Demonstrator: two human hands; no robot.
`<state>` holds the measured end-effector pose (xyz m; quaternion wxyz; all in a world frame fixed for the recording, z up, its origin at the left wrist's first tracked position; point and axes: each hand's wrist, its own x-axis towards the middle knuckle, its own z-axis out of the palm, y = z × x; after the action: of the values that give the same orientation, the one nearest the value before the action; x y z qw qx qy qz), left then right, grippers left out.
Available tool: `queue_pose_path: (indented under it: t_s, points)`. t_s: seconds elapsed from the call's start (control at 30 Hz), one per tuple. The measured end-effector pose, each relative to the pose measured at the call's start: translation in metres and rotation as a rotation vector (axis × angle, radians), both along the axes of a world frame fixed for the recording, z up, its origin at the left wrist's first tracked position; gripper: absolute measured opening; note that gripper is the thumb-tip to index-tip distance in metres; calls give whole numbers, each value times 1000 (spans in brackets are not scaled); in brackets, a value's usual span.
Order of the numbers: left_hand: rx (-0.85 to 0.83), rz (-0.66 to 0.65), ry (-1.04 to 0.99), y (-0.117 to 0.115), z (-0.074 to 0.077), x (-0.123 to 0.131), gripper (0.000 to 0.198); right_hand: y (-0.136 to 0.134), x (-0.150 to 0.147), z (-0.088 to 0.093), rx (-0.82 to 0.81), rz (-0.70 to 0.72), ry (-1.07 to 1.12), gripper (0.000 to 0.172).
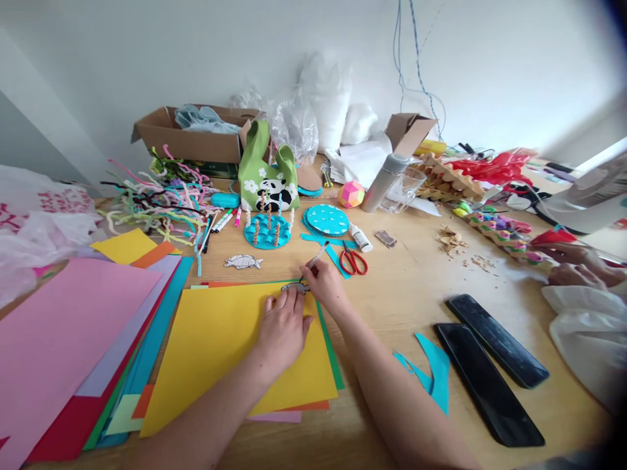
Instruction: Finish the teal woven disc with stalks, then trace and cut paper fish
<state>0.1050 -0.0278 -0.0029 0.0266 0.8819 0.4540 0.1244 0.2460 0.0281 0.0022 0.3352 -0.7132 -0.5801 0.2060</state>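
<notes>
My left hand (284,326) lies with fingers stretched out on the yellow paper (215,352). Its fingertips press a small grey fish cutout (295,286) down near the sheet's top edge. In my right hand (324,285) is a slim pen (317,255), gripped between the fingers with its tip down at the cutout's edge. Part of the cutout is hidden under my fingers. Another paper fish (243,262) rests on the table just beyond the yellow sheet. Red-handled scissors (353,262) and a white glue bottle (361,237) lie a little past my right hand.
Coloured paper (73,326) is stacked at left. Blue scraps (434,369) and two black phones (490,385) lie at right. Further back are a blue woven disc (267,231), a green panda bag (269,176) and a bottle (385,183). Another person's hands (582,264) work at far right.
</notes>
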Motion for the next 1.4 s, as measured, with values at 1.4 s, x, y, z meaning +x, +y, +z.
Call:
queue_pose_path:
  t_s: [1.4]
  points:
    - [33,1,33,5,7,10,32,-7,0,-21,97,-116,130,7]
